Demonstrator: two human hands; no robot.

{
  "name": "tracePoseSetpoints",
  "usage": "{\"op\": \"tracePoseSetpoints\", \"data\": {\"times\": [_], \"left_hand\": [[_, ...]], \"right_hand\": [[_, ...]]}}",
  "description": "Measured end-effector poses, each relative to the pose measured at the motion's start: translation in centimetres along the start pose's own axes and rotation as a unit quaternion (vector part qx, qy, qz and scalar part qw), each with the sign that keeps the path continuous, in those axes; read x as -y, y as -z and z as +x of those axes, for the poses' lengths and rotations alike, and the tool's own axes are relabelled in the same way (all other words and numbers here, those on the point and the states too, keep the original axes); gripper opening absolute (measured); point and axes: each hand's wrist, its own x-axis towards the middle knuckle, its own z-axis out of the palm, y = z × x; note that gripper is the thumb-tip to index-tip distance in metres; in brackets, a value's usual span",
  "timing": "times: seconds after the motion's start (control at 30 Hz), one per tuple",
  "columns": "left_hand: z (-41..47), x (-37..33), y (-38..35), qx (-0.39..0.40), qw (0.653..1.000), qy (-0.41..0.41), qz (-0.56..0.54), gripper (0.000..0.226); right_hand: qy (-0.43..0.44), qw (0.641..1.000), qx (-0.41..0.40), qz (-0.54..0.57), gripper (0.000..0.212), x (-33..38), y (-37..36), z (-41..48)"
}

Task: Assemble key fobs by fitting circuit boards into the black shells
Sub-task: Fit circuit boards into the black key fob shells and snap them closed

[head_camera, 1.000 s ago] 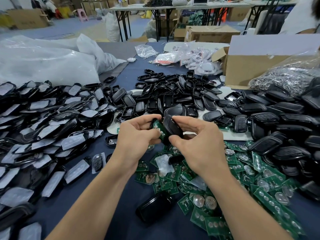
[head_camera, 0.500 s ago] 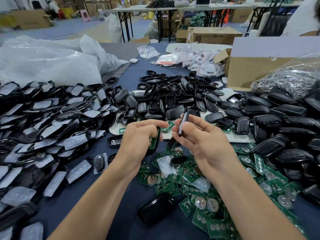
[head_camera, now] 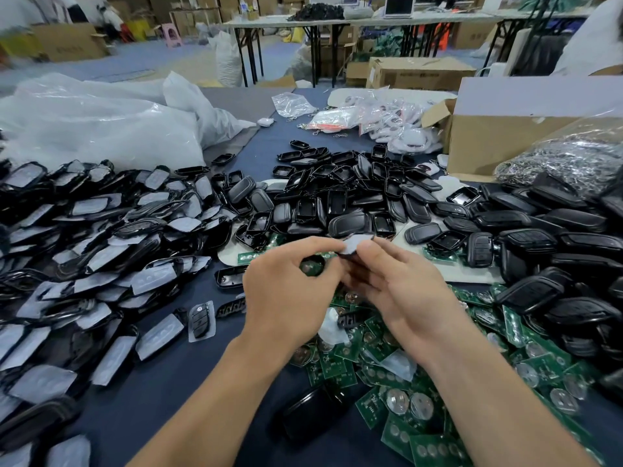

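Note:
My left hand [head_camera: 286, 291] and my right hand [head_camera: 401, 288] meet at the middle of the table. Together they pinch a black shell [head_camera: 354, 247] with a pale inner face, held between the fingertips. A green circuit board [head_camera: 312, 264] with a coin cell sits in the curl of my left hand, partly hidden by the fingers. Loose green circuit boards [head_camera: 397, 375] lie in a heap under and right of my hands. Empty black shells [head_camera: 340, 193] are piled behind them.
Shells with pale film [head_camera: 101, 251] cover the table's left side. Thicker black fob halves [head_camera: 546, 251] are stacked on the right. A cardboard box [head_camera: 499, 143], a bag of metal parts [head_camera: 566, 156] and white plastic bags [head_camera: 101, 126] stand at the back. One black shell [head_camera: 313, 412] lies near the front.
My hands have come together again. The shell held edge-up in my right hand half a second ago is now pinched by both hands, and the board has moved up beside it.

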Motion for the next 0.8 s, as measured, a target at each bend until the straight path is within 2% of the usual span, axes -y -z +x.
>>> {"op": "tracePoseSetpoints", "data": {"times": [0.1, 0.17, 0.23, 0.33, 0.43, 0.53, 0.6, 0.63, 0.73, 0.8], "left_hand": [[0.7, 0.2, 0.2, -0.014, 0.994, 0.065, -0.089, 0.029], [1.3, 0.3, 0.2, -0.019, 0.980, 0.116, -0.157, 0.035], [1.6, 0.4, 0.3, 0.002, 0.958, 0.175, -0.229, 0.030], [1.8, 0.7, 0.5, 0.046, 0.932, 0.208, -0.293, 0.020], [1.8, 0.9, 0.6, 0.081, 0.924, 0.205, -0.313, 0.017], [1.8, 1.0, 0.5, 0.111, 0.919, 0.197, -0.323, 0.020], [1.8, 0.9, 0.6, 0.133, 0.913, 0.187, -0.338, 0.027], [1.8, 0.8, 0.7, 0.140, 0.906, 0.192, -0.349, 0.033], [2.0, 1.1, 1.0, 0.146, 0.870, 0.233, -0.409, 0.053], [2.1, 1.4, 1.2, 0.116, 0.867, 0.235, -0.424, 0.054]], "right_hand": [[0.117, 0.968, -0.094, -0.200, 0.032, 0.0, 0.2, -0.2], [0.194, 0.926, -0.110, -0.305, 0.041, -0.2, 0.1, -0.5], [0.235, 0.877, -0.106, -0.404, 0.050, -0.7, -0.2, -1.0], [0.274, 0.829, -0.107, -0.475, 0.058, -1.0, -0.7, -1.3], [0.286, 0.806, -0.105, -0.506, 0.065, -1.0, -1.0, -1.5], [0.306, 0.787, -0.109, -0.524, 0.057, -1.1, -1.1, -1.5], [0.288, 0.810, -0.098, -0.502, 0.049, -1.2, -1.0, -1.3], [0.262, 0.841, -0.082, -0.466, 0.045, -1.1, -0.9, -1.1], [0.154, 0.955, -0.017, -0.254, 0.031, -1.0, -0.8, -0.5], [0.091, 0.990, 0.007, -0.107, 0.025, -0.8, -0.7, -0.3]]}}
